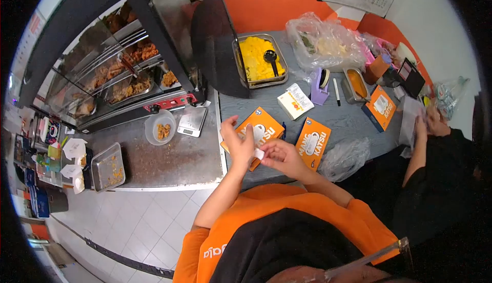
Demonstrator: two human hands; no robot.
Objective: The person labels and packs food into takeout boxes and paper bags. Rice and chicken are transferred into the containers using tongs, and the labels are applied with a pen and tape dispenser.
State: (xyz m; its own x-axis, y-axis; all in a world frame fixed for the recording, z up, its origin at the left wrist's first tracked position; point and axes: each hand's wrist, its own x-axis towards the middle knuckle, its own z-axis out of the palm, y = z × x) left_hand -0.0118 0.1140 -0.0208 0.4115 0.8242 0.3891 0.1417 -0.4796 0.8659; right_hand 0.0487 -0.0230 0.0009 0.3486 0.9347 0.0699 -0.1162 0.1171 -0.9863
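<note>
A small white piece of paper or sticker point(259, 154) is pinched in the fingers of my right hand point(285, 158). Beside it, my left hand point(239, 140) has its fingers apart, with its palm edge near the paper. Both hands hover over an orange box point(260, 121) with white lettering, which they partly cover. Just right of my right hand lies a second orange box point(312, 144). A stack of white slips point(295, 102) and a purple tape dispenser point(320, 87) are beyond the boxes.
At the left stands a heated display case point(128, 73) of fried food, with a scale point(192, 122) and bowl point(162, 128) before it. A yellow food tray point(285, 74) is at the back. A co-worker's hands point(430, 124) hold a plastic bag point(409, 121) at right.
</note>
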